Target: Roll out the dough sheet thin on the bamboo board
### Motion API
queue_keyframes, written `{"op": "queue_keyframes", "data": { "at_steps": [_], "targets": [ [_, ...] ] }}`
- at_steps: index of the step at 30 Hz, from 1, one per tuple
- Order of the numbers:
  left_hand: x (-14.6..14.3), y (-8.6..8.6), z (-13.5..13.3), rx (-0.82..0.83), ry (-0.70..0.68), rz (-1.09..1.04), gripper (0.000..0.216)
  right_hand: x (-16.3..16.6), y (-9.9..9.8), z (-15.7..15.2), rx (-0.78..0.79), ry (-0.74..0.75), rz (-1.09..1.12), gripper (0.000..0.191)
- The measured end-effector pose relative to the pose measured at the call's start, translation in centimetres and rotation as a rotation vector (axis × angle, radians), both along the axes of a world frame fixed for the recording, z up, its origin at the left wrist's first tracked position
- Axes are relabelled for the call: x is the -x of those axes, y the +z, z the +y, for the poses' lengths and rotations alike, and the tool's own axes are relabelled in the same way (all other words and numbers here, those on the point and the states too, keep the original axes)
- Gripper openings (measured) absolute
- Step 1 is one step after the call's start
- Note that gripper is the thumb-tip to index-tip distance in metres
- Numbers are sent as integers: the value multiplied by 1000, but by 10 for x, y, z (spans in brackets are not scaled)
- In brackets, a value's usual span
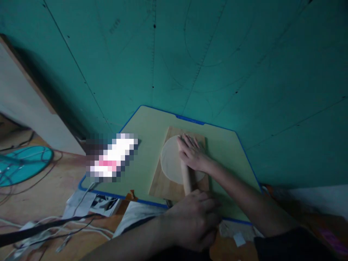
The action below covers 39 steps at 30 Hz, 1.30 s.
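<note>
A wooden rolling pin lies lengthwise across a thin round sheet of dough. The dough rests on a wooden board, its right part mostly hidden under my hand and the pin. My right hand lies flat over the pin's far end, fingers stretched out over the dough and the board's far side. At the near end, my left hand is curled over the pin; the fingers' undersides are hidden.
The board sits on a pale folding table with a blue rim, against a green wall. A lit phone-like screen, pixelated, stands at the table's left. Cables run over the floor at lower left, near a turquoise round base.
</note>
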<state>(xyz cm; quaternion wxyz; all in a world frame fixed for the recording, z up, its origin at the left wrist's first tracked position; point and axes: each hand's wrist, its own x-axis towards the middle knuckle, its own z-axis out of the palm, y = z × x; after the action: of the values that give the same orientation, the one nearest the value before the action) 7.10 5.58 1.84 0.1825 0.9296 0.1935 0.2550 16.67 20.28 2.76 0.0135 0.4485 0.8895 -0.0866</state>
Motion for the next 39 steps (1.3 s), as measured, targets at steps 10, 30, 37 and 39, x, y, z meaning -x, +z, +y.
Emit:
{"op": "queue_keyframes", "data": {
  "at_steps": [10, 30, 37, 39],
  "targets": [
    [82, -7, -54, 22, 256, 57, 56, 90, -10, -32, -143, 85, 184, 62],
    [14, -9, -15, 122, -69, -89, 12, 54, -8, -52, -54, 9, 207, 64],
    [92, 11, -61, 299, 306, -333, 22, 46, -5, -39, -54, 177, 190, 63],
    [102, 21, -60, 296, 401, -282, 26, 32, -4, -22, -30, 144, 157, 65]
  ]
}}
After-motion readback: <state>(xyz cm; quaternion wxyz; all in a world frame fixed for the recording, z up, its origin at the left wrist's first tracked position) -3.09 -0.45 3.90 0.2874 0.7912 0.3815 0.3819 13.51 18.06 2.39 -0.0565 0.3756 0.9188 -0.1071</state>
